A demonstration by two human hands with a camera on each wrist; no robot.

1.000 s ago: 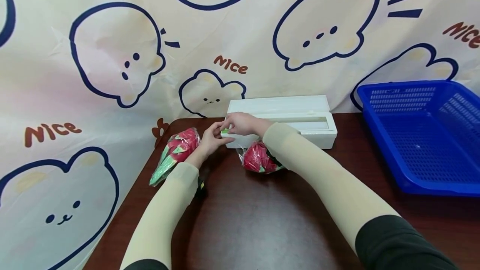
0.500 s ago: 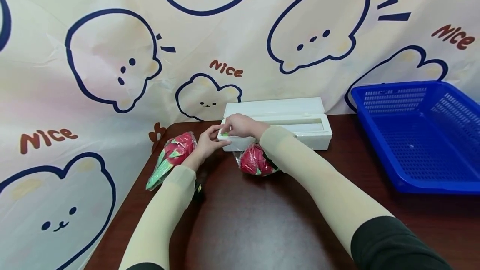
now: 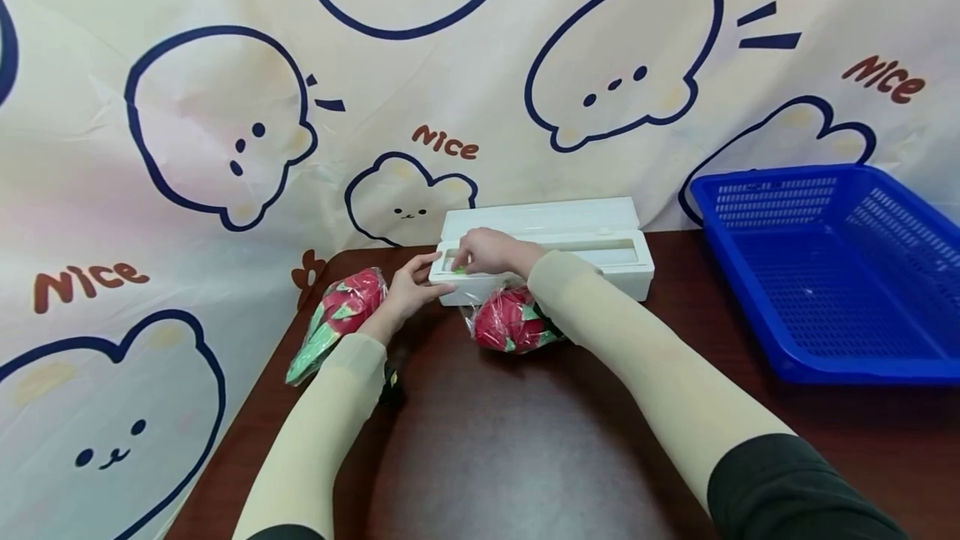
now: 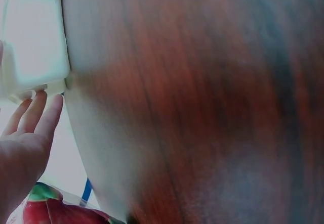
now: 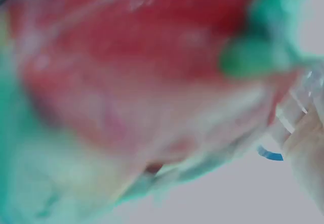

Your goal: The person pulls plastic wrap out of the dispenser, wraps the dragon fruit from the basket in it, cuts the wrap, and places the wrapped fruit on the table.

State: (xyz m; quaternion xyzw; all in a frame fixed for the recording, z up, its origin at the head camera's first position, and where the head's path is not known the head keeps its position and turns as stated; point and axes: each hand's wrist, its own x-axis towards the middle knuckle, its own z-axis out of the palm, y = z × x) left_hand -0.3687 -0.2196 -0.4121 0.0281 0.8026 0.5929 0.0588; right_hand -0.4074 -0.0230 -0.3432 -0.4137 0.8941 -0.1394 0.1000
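At the table's back edge stands a long white box [image 3: 630, 280] with its lid raised toward the wall. My left hand [image 3: 408, 286] grips the box's left end, thumb on the front face. In the left wrist view its fingers [image 4: 33, 112] touch the white box [image 4: 35, 37]. My right hand [image 3: 487, 251] reaches over the box and pinches a small green piece [image 3: 460, 270] at its front edge, near the left end. A film-wrapped dragon fruit [image 3: 510, 322] lies below my right wrist and fills most of the right wrist view, blurred. Another wrapped dragon fruit [image 3: 352, 307] lies left of my left hand.
A blue perforated basket [image 3: 795, 357] stands at the right of the dark wooden table [image 3: 495, 448]. The patterned cloth [image 3: 247, 273] hangs close behind the box and along the left side.
My right hand and the green piece have moved slightly right along the box's front edge. My left hand stays on the left end. The head view has shifted a little.
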